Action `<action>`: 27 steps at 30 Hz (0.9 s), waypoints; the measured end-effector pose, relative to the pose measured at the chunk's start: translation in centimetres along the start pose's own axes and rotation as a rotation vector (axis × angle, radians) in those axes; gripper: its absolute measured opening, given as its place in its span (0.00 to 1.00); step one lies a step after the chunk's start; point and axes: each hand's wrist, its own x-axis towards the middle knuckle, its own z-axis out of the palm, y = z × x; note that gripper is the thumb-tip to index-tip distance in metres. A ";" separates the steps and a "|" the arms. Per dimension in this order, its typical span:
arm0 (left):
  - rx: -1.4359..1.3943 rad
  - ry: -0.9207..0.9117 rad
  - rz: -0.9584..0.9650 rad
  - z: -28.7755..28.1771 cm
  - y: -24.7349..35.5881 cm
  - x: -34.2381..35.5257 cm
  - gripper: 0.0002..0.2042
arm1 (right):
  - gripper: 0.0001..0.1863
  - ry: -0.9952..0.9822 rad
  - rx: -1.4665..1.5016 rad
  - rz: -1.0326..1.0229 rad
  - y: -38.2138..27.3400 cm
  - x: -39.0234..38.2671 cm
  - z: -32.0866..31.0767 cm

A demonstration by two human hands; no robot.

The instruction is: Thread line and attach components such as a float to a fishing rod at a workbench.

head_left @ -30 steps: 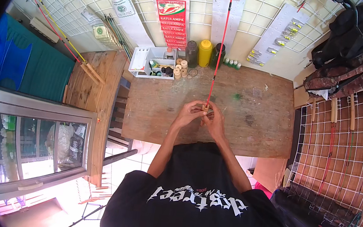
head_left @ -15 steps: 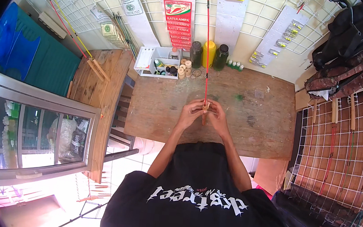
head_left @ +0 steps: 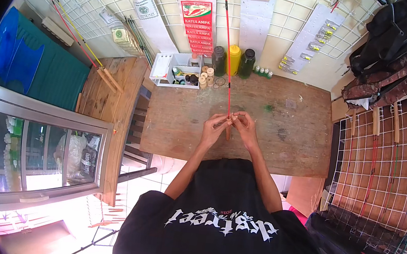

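Note:
A thin red fishing rod (head_left: 229, 94) rises from between my hands, away from me over the table. Its short wooden handle (head_left: 228, 133) points back toward me. My left hand (head_left: 214, 129) has its fingers closed on the rod where the red shaft meets the handle. Right beside it, my right hand (head_left: 245, 130) is pinched, fingertips close to the left ones at the handle's upper end. Whatever small thing sits between the right fingertips is too small to make out.
Under my hands is a worn wooden table (head_left: 177, 134). At its back stand a white organizer box (head_left: 162, 68), wooden spools (head_left: 203, 81), dark bottles (head_left: 246, 63), a yellow bottle (head_left: 233, 59) and small vials (head_left: 263, 72). More rods hang on a rack (head_left: 382, 164) at right; a glass cabinet (head_left: 40, 152) is at left.
My right fingers have shifted slightly up and right from the handle's top. The rod's upper part leans a little further left. My left hand has stayed nearly in place.

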 end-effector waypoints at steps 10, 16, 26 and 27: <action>-0.023 0.045 -0.041 0.0 -2.0 -0.9 0.17 | 0.13 0.047 -0.046 0.033 0.0 -0.1 0.5; 0.160 0.072 -0.003 0.0 -2.1 -1.2 0.15 | 0.15 0.035 -0.040 0.027 0.0 -0.1 0.2; 0.047 0.210 -0.005 1.2 1.5 -0.4 0.11 | 0.15 0.041 -0.077 0.015 0.6 -0.2 0.4; 0.103 0.238 0.077 1.1 1.6 -0.3 0.12 | 0.14 0.067 -0.078 -0.020 0.6 -0.4 0.5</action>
